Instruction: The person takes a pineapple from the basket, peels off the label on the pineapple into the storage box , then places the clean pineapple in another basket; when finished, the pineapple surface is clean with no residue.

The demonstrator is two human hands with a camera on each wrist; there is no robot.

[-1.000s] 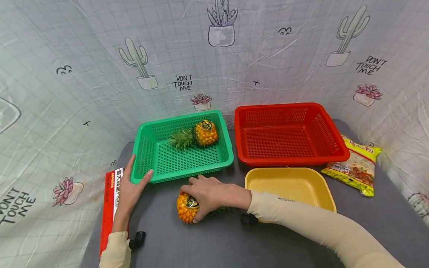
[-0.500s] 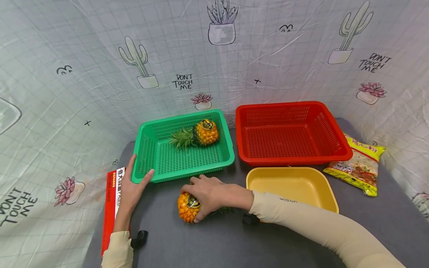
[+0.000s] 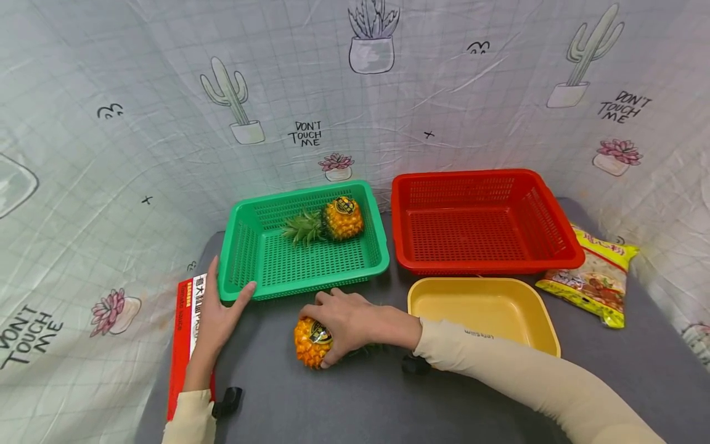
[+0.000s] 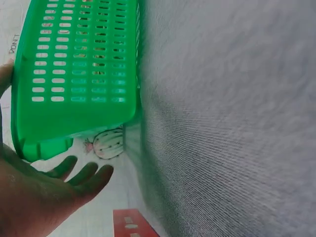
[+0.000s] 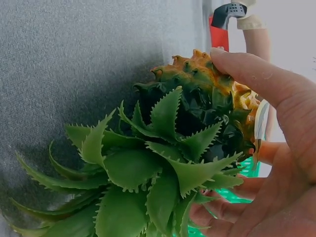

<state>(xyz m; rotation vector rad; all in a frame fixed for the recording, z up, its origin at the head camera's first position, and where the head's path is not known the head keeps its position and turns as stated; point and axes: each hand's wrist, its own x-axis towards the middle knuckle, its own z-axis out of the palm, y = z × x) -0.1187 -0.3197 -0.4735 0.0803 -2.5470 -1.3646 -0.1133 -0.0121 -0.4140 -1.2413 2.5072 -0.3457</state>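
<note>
My right hand [image 3: 346, 324] grips a small pineapple [image 3: 310, 348] lying on the grey table, in front of the green basket [image 3: 310, 288]. In the right wrist view, the thumb lies over the orange-yellow body [image 5: 197, 74], and the spiky green leaves [image 5: 133, 168] point toward the camera. My left hand [image 3: 217, 314] is at the basket's near left corner, thumb at the front rim and fingers spread along the left side. The left wrist view shows its fingers [image 4: 81, 177] extended below the corner of the basket. A second pineapple [image 3: 344, 219] lies inside the green basket.
A red basket [image 3: 396, 246] stands right of the green one, with a yellow tray [image 3: 413, 296] in front of it, partly behind my right sleeve. A yellow food packet [image 3: 596, 277] lies at the far right. Beneath my left forearm is a red tomato sauce box [image 3: 180, 345].
The left fingertips have shifted slightly left, away from the green basket's side. My right hand stays on the pineapple in the same place.
</note>
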